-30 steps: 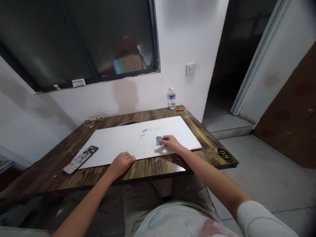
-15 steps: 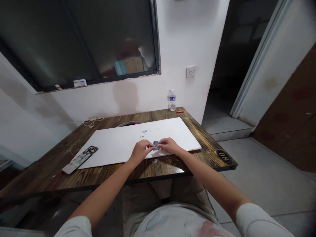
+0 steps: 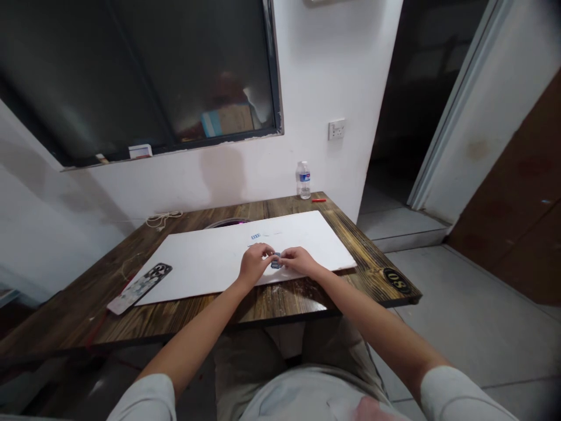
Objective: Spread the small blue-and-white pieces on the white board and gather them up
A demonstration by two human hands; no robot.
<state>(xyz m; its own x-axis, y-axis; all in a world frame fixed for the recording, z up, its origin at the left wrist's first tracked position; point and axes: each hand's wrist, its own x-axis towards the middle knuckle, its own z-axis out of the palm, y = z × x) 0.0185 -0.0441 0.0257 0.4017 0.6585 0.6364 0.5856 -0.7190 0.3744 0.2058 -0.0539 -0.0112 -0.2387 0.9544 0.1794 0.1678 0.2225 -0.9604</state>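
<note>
A small dark blue-grey flat piece (image 3: 276,264) with lighter markings is held just above the white board (image 3: 205,263), near its front edge. My left hand (image 3: 256,261) pinches it from the left, thumb and fingertips closed at its upper edge. From the right, my right hand (image 3: 298,260) grips the same piece between thumb and forefinger. What exactly the piece is, I cannot make out. Beyond my hands, a small blue-and-white patterned piece (image 3: 256,236) lies flat on the board, with a few thin dark slivers around it.
The board rests on a dark wooden table (image 3: 201,316). A phone (image 3: 140,287) lies across its left edge. Behind it are a coiled white cable (image 3: 164,218), a round rim (image 3: 225,222), a water bottle (image 3: 304,181) and a red pen-like stick (image 3: 319,200).
My left fingers have shifted up along the small piece, and the piece has turned or tilted a little between my hands. The view has moved slightly. Nothing was let go.
</note>
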